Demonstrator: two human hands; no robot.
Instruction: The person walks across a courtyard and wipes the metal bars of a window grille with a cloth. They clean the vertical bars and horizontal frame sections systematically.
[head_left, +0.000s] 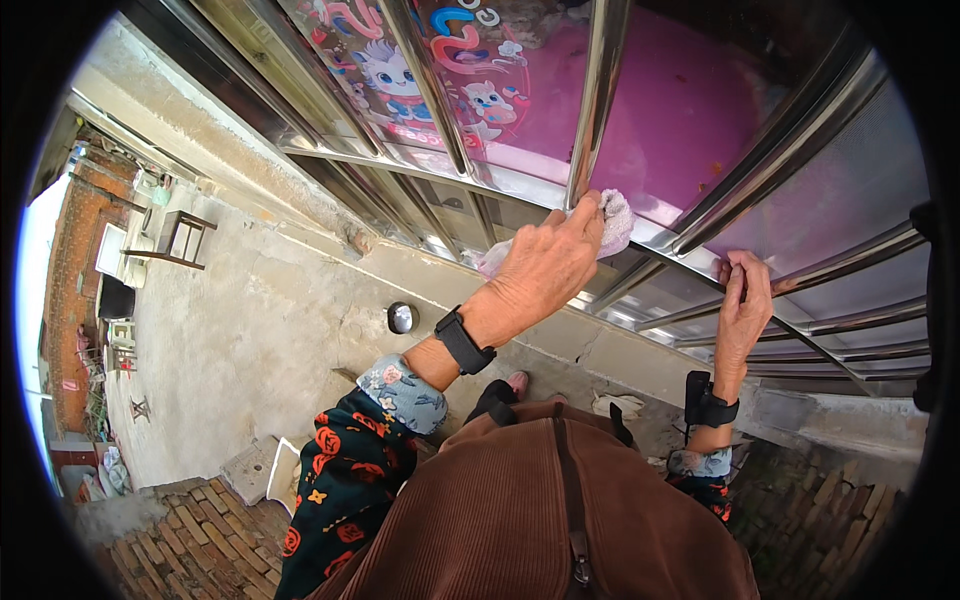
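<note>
My left hand (544, 251) grips a bunched whitish-pink cloth (617, 221). It presses the cloth to the foot of an upright metal bar (598, 97), where that bar meets a flat horizontal rail (517, 180). Farther right, my right hand (746, 300) rests its bent fingertips against the same rail, and no object shows in it. Behind the bars is a glass pane (645, 127) with a purple-pink area and cartoon stickers (401, 79). Part of the cloth is hidden under my left fingers.
A concrete ledge (555, 341) runs below the bars. On the concrete yard (247, 337) stand a small dark metal bowl (402, 318) and, farther off, a wooden stool (180, 240). Brick paving (202, 536) lies at lower left. A white container (285, 472) is near my left elbow.
</note>
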